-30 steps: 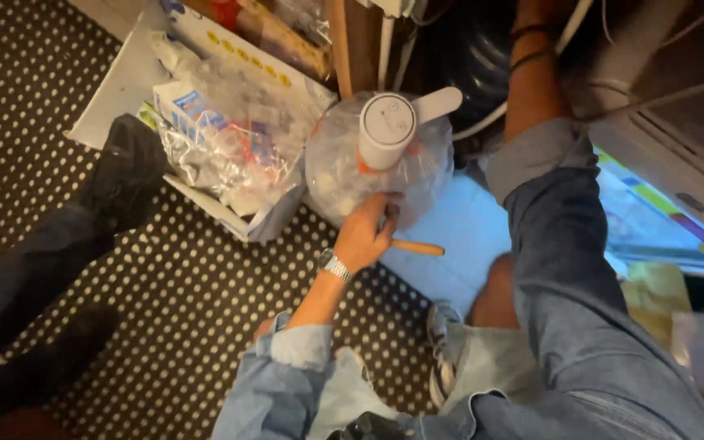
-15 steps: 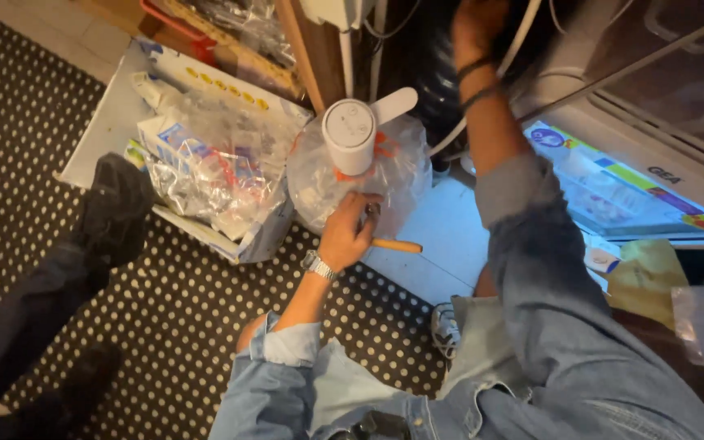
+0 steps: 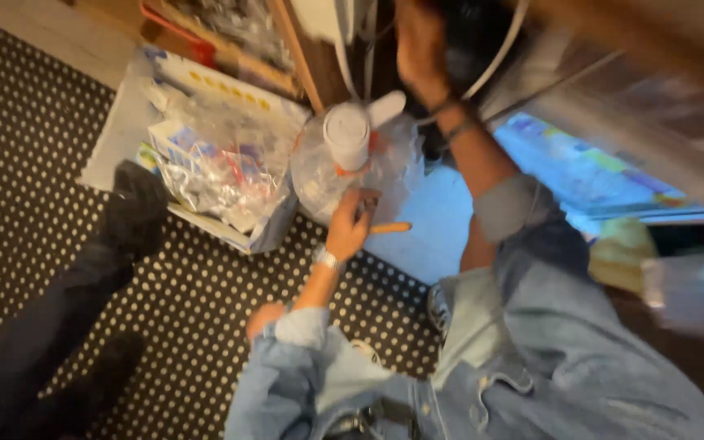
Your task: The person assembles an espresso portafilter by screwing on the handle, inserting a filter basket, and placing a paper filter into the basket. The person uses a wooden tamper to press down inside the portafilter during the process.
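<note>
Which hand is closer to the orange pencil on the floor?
The left hand. Its fingers sit right beside the orange pencil, maybe touching. The right hand is raised high above it, up near the white cables.

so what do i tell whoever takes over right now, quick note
Left hand: low, fingers against the clear bag; whether it grips anything cannot be told. An orange stick lies beside it on the blue sheet.
Right hand: raised into the dark gap by the white cables, blurred, grip unclear.
Things: a white roll stands on the bag; an open box of plastic packets sits beside the bag.
Done: bag and roll are out on the floor.
Left: both hands are mid-reach, nothing lifted clear.
</note>
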